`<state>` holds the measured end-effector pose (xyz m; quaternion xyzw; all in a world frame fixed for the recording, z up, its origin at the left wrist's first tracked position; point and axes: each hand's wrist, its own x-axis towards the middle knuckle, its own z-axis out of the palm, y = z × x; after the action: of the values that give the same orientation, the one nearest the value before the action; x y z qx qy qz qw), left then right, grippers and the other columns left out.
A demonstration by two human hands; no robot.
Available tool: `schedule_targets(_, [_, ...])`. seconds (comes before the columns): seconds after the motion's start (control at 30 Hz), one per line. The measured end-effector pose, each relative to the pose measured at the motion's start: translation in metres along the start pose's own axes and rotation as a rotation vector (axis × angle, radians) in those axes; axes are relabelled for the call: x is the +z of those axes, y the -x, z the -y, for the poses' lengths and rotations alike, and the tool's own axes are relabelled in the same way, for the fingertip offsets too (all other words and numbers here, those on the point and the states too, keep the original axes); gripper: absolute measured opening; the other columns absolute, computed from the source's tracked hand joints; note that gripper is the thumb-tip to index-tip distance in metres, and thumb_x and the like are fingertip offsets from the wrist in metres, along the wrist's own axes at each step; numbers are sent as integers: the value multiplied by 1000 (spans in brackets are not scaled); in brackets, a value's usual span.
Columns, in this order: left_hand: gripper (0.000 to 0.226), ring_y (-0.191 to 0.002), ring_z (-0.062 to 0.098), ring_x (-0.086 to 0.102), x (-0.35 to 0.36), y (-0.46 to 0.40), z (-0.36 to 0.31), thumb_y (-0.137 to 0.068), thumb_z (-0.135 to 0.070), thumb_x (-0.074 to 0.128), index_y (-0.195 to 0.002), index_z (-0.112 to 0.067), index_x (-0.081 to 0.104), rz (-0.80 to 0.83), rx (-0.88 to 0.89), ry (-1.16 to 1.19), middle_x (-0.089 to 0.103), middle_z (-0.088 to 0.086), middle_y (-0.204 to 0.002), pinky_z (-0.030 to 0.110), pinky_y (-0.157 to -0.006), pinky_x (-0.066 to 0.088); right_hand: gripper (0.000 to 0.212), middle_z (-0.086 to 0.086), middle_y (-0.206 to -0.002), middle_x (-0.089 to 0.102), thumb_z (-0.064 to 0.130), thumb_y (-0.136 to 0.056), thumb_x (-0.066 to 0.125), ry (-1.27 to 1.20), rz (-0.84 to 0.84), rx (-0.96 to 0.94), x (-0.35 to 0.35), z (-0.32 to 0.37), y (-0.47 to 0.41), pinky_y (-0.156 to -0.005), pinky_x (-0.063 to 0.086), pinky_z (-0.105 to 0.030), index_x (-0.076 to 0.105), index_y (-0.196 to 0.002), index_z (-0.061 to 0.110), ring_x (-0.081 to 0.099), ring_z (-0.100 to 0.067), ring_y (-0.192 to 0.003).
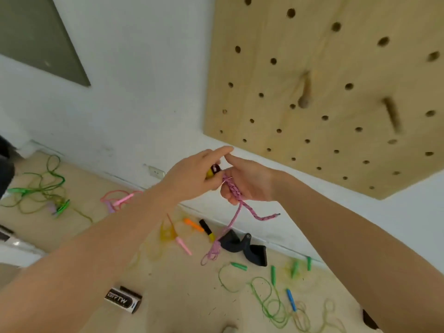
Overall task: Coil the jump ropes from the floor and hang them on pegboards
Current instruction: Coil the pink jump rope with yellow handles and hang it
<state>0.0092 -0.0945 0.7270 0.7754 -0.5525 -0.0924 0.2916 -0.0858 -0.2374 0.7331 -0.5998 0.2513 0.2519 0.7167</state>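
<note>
Pink braided rope (234, 192) runs through your right hand (248, 182), whose fingers curl round several wraps of it in front of the white wall (134, 92). A short loose end sticks out to the right below that hand, and the longer part hangs down to a small tangle on the wooden floor (180, 284). Your left hand (192, 179) is closed round the yellow-and-black handle (213, 171), with its forefinger stretched out so the tip touches the tip of your right forefinger. Up and to the right hangs the plywood pegboard (312, 80), with two wooden pegs (304, 92) standing out of it, both bare. On the floor lie other ropes: a green one (40, 186) far left, a pink one (117, 199) near the wall, and more green ones (269, 299) at lower right. Another yellow-and-black handle (207, 229) lies by the skirting, beside a dark object (242, 246) I cannot identify. A black-and-white box (123, 299) sits below your left forearm.
</note>
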Motion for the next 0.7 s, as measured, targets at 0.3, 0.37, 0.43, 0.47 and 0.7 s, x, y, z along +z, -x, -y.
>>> schedule_targets(0.3, [42, -42, 16, 55, -86, -8, -54, -78, 14, 30, -89, -5, 65, -106, -504, 968, 56, 14, -57, 20, -48, 48, 21, 6, -55, 34, 21, -92, 49, 15, -302, -547, 7, 55, 150, -72, 39, -27, 51, -73, 12, 34, -9, -51])
schedule_targets(0.37, [42, -46, 18, 55, -91, -5, -76, -84, 6, 27, -107, -3, 61, 183, -370, 1172, 56, 8, -54, 22, -48, 47, 26, 7, -55, 30, 18, -99, 43, 139, -450, -620, 13, 62, 158, -58, 29, -23, 53, -75, 14, 28, -8, -50])
schedule_targets(0.43, [39, -49, 17, 50, -91, -2, -98, -93, -15, 27, -106, -5, 62, 396, -266, 1173, 52, 5, -55, 24, -51, 47, 27, 7, -53, 30, 19, -99, 42, 292, -517, -641, 24, 61, 160, -53, 25, -22, 54, -76, 15, 26, -8, -49])
schedule_targets(0.47, [40, -49, 16, 47, -88, -1, -107, -94, -25, 30, -100, -6, 64, 439, -225, 1109, 48, 3, -54, 24, -52, 45, 27, 7, -52, 31, 19, -98, 43, 326, -536, -645, 30, 60, 160, -52, 25, -22, 56, -75, 15, 26, -8, -49])
schedule_targets(0.7, [46, -45, 11, 35, -76, 6, -131, -98, -28, 38, -55, -14, 38, 125, -186, 1009, 33, -4, -52, 22, -55, 34, 24, 5, -54, 36, 24, -90, 59, 263, -731, -737, 31, 53, 175, -55, 27, -26, 57, -68, 14, 28, -11, -52])
